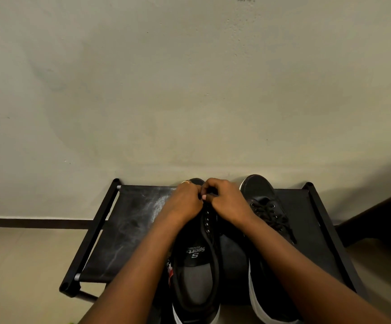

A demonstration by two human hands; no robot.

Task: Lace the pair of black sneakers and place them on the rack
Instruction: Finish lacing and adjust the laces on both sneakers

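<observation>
Both forearms reach forward over the rack (pixel 101 230); the left hand (pixel 186 201) and right hand (pixel 227 199) meet knuckle to knuckle, fingers curled, pinching the black lace (pixel 209 239) near the toe of the left sneaker (pixel 197 272); its tongue reads "S Sports RUNNING", upside down; at three o'clock the laced right sneaker (pixel 267 206) sits just beside it, toe at twelve o'clock toward the wall (pixel 190 78).

- Black sneakers (pixel 197 260), white soles, grey insole, white lettering
- Black laces (pixel 269 213)
- Black rack (pixel 129 220), whitish dusty smears
- Pale beige wall (pixel 190 78)
- Gold ring (pixel 185 182)
</observation>
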